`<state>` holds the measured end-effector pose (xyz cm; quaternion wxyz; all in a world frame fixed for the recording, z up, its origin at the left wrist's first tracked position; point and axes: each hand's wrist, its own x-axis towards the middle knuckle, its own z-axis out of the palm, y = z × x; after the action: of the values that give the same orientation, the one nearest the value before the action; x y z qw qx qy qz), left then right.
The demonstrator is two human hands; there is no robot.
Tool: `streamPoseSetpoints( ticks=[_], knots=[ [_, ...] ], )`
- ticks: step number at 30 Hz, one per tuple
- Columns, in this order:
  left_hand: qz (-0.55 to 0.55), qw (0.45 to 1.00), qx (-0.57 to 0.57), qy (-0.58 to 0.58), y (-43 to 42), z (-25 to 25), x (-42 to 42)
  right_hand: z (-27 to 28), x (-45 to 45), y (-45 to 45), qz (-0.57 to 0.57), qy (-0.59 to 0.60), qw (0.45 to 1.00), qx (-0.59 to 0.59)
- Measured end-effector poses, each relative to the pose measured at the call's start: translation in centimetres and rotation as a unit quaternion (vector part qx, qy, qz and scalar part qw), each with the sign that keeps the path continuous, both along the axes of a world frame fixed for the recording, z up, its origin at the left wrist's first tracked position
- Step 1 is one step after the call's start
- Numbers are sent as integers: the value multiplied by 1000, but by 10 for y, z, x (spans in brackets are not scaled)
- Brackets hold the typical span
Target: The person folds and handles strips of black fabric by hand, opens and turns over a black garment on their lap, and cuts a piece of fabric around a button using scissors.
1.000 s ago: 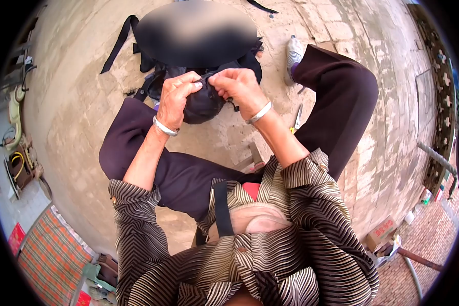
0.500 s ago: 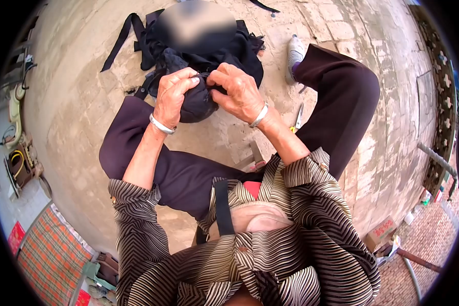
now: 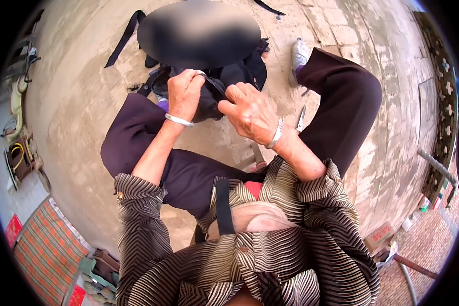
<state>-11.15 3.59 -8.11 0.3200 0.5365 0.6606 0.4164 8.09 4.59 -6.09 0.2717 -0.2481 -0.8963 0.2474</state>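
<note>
Between the two hands, just above the floor (image 3: 86, 107), hangs a soft, dark black piece of thin cloth (image 3: 209, 106), and here's the left hand (image 3: 184, 95) pinching its upper edge, thumb pressed to fingers! Over on the other side, the right hand (image 3: 250, 113) has its fingers curled in, closed on the same edge a little lower. The step in hand looks like handling that edge, drawn out between the two grips. From this hold, the next move seems to call for a firm pinch on both sides and an even pull, so nothing slips. And the cloth itself? Rumpled, limp, sagging in a loose pouch below the edge, its far part running into more black fabric beyond the hands, where a blurred patch hides the detail. Just beyond the right wrist lies a slim, pointed silver blade (image 3: 301, 119), its handle hidden.
</note>
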Motion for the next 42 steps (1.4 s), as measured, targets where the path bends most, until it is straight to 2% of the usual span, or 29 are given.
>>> streamPoseSetpoints(
  ticks=[3,5,6,8,12,13,14,16,17,19,21,23,30,32,36,38,39,41,42],
  knots=[
    [-19,1000,0,19,2,7,-1,3,1,-3,-36,-10,999,-1],
    [-52,997,46,26,2,8,-3,7,1,-5,-112,71,979,-155],
    [-55,997,46,26,2,9,-2,4,0,-4,-114,71,979,-154],
    [-75,996,43,28,-4,13,2,-6,-3,3,-196,147,942,-231],
    [-111,991,67,20,-5,14,4,-6,-18,14,-260,136,936,-193],
    [-111,991,67,19,-5,14,5,-9,-22,17,-266,146,942,-145],
    [-120,990,74,22,-6,16,5,-15,-22,20,-266,146,942,-145],
    [-128,988,79,25,-6,17,4,-29,-20,22,-196,144,952,-185],
    [-129,989,69,24,-6,17,3,-26,-19,21,-187,131,944,-240],
    [-130,990,60,21,-5,16,2,-28,-19,18,-193,128,950,-208],
    [-165,980,73,87,-5,14,4,-29,-17,18,-201,124,956,-176],
    [-181,972,64,132,-5,9,4,-28,-15,20,-187,92,975,-79],
    [-248,913,28,324,-4,10,7,-27,-11,21,-165,35,986,1],
    [-267,892,14,364,-4,6,6,-34,-10,20,-156,-53,986,37],
    [-275,892,60,353,-3,2,7,-38,-9,16,-143,-91,984,45],
    [-277,896,78,339,-3,2,9,-35,-8,14,-155,-32,987,0],
    [-276,898,97,328,-4,2,13,-32,-8,13,-156,-33,987,0],
    [-276,900,117,316,-7,2,22,-27,-6,12,-201,-17,975,-96],
    [-300,897,130,297,-15,3,29,-29,-2,17,-203,-19,974,-96]
  ],
)
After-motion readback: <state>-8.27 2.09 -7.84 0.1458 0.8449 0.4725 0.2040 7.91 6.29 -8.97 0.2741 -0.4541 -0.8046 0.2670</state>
